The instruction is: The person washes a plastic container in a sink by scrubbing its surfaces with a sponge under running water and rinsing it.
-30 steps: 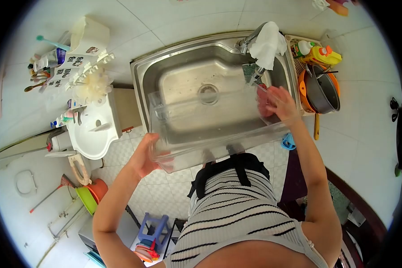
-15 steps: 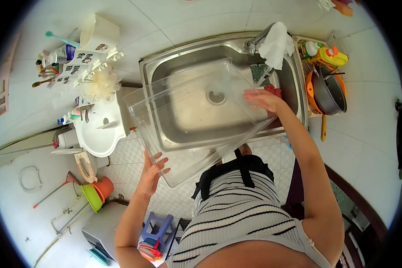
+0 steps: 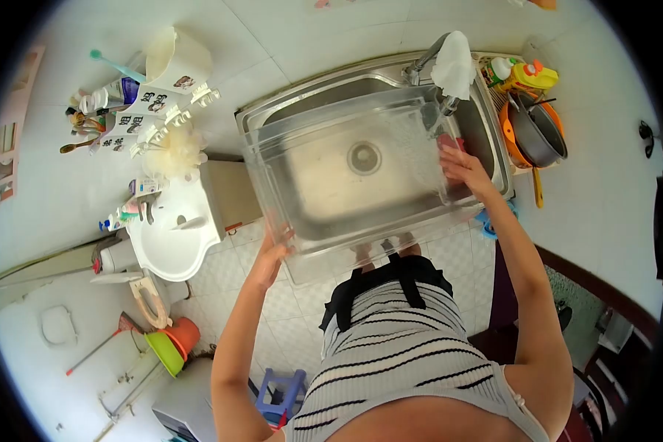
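Observation:
A large clear plastic box (image 3: 267,180) is held over the stainless steel sink (image 3: 498,140), its left end reaching past the sink's edge. My left hand (image 3: 271,254) grips the box at its near left corner, the fingers partly seen through the plastic. At the right end, my right hand (image 3: 464,171) is closed on the box's wall. The tap (image 3: 414,72), with a white cover (image 3: 453,68) over it, points down at the box's far right corner. Water appears to spread on the plastic there. Beside my right fingers shows something red (image 3: 448,141), partly hidden.
A rack on the right holds a yellow bottle (image 3: 532,76), a grey pot (image 3: 539,136) and an orange basin (image 3: 510,140). To the left are a white washbasin (image 3: 171,247) and a wall holder (image 3: 180,62) with toothbrushes. A blue stool (image 3: 281,390) stands on the floor.
The box has turned more level with the sink and moved right, its right end now under the tap. My left hand has moved up and right with it; my right hand slightly right.

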Tool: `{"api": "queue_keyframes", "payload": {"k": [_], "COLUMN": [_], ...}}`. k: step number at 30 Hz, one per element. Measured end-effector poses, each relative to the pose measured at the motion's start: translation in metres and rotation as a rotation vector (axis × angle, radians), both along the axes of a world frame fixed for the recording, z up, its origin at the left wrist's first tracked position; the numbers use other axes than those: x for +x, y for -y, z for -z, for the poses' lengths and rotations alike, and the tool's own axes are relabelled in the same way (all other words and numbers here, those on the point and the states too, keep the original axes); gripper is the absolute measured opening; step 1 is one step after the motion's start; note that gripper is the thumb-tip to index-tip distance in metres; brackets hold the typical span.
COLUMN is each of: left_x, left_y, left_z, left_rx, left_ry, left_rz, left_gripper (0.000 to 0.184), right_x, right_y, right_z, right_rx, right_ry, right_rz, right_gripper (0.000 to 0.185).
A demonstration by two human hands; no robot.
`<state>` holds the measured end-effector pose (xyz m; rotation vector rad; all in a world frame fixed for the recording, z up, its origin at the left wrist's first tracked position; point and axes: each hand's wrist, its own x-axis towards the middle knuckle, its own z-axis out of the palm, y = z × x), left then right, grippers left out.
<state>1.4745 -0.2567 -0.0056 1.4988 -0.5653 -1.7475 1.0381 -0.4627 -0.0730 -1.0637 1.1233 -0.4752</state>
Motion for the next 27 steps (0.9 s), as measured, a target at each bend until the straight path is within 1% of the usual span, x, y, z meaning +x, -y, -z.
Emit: {"api": "queue_keyframes", "payload": {"k": [1, 2, 3, 4, 5, 6, 7, 8, 9, 10, 11, 12, 13, 15, 17, 18, 19, 20, 21, 22, 23, 27], "left_x": [0.002, 0.003, -0.001, -0.003, -0.005, -0.008, -0.015, -0.023, -0.032, -0.04, -0.049, -0.057, -0.068, -0.081, -0.076, -0.067, -0.055, -0.05, -0.048, -0.047, -0.045, -0.07], "left_y": [0.009, 0.019, 0.032, 0.044, 0.054, 0.063, 0.073, 0.083, 0.093, 0.102, 0.107, 0.111, 0.119, 0.113, 0.111, 0.112, 0.114, 0.115, 0.118, 0.121, 0.119, 0.12], "left_z": [0.006, 0.011, 0.015, 0.02, 0.03, 0.046, 0.057, 0.067, 0.074, 0.081, 0.088, 0.098, 0.094, 0.077, 0.059, 0.051, 0.045, 0.042, 0.045, 0.052, 0.056, 0.047], "left_rx": [0.008, 0.003, 0.022, 0.042, 0.039, 0.052, 0.066, 0.064, 0.094, 0.121, 0.117, 0.159, 0.196, 0.197, 0.206, 0.21, 0.247, 0.281, 0.279, 0.29, 0.307, 0.272], "left_ry": [-0.063, -0.066, -0.071, -0.077, -0.083, -0.1, -0.119, -0.133, -0.14, -0.144, -0.155, -0.211, -0.267, -0.307, -0.262, -0.263, -0.238, -0.212, -0.209, -0.237, -0.268, -0.295], "left_rz": [0.007, 0.016, 0.068, 0.118, 0.119, 0.132, 0.147, 0.152, 0.185, 0.219, 0.222, 0.263, 0.309, 0.301, 0.409, 0.404, 0.457, 0.506, 0.496, 0.534, 0.574, 0.613], "left_gripper": [0.103, 0.103, 0.1, 0.096, 0.096, 0.091, 0.086, 0.086, 0.082, 0.078, 0.078, 0.074, 0.07, 0.072, 0.08, 0.08, 0.082, 0.083, 0.083, 0.084, 0.084, 0.084], "right_x": [-0.003, -0.008, -0.012, -0.02, -0.028, -0.038, -0.047, -0.057, -0.063, -0.068, -0.073, -0.062, -0.071, -0.093, -0.089, -0.086, -0.085, -0.083, -0.081, -0.081, -0.082, -0.097], "right_y": [-0.005, -0.011, -0.016, -0.02, -0.024, -0.027, -0.029, -0.031, -0.032, -0.029, -0.027, -0.029, -0.022, -0.014, -0.009, -0.008, -0.006, -0.003, 0.0, 0.002, 0.002, -0.005], "right_z": [-0.011, -0.024, -0.032, -0.038, -0.043, -0.048, -0.054, -0.061, -0.073, -0.09, -0.111, -0.139, -0.151, -0.166, -0.174, -0.175, -0.173, -0.17, -0.168, -0.172, -0.181, -0.207], "right_rx": [-0.005, -0.031, -0.038, -0.064, -0.086, -0.09, -0.127, -0.162, -0.165, -0.153, -0.137, -0.169, -0.174, -0.049, -0.014, 0.022, 0.024, 0.091, 0.156, 0.154, 0.168, 0.212], "right_ry": [-0.036, -0.074, -0.074, -0.139, -0.209, -0.219, -0.313, -0.408, -0.42, -0.537, -0.655, -0.669, -0.681, -0.707, -0.716, -0.717, -0.716, -0.708, -0.698, -0.694, -0.714, -0.766], "right_rz": [0.049, 0.084, 0.089, 0.137, 0.183, 0.184, 0.198, 0.213, 0.216, 0.198, 0.177, 0.225, 0.229, 0.193, 0.16, 0.122, 0.114, 0.053, -0.005, -0.012, 0.011, 0.083], "right_gripper": [0.048, 0.046, 0.046, 0.047, 0.048, 0.048, 0.048, 0.049, 0.049, 0.049, 0.05, 0.052, 0.052, 0.044, 0.042, 0.041, 0.041, 0.042, 0.043, 0.043, 0.043, 0.04]}}
